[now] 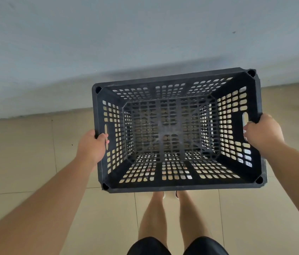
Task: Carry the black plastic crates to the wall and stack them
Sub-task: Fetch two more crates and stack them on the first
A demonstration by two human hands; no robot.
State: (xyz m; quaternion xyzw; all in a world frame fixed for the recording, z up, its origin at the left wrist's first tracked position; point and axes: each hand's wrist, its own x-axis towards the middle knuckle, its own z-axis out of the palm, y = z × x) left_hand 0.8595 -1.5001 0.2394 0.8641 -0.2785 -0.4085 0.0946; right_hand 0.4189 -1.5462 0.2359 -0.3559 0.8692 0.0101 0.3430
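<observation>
Beige floor tiles (25, 153) meet a pale grey painted wall (108, 43) just ahead of the person. Between both hands hangs an empty black plastic crate with perforated sides (177, 184), held in the air over the feet, its far rim close to the wall. Its long axis runs from left to right, parallel to the wall, so I judge it needs only to go forward and down. The left hand (91, 144) is closed over the left short rim beside the handle slot. The right hand (262, 133) is wrapped around the right short rim in the same way. Neither hand looks nearer the wall. No other crate is visible, and no label or writing can be read.
</observation>
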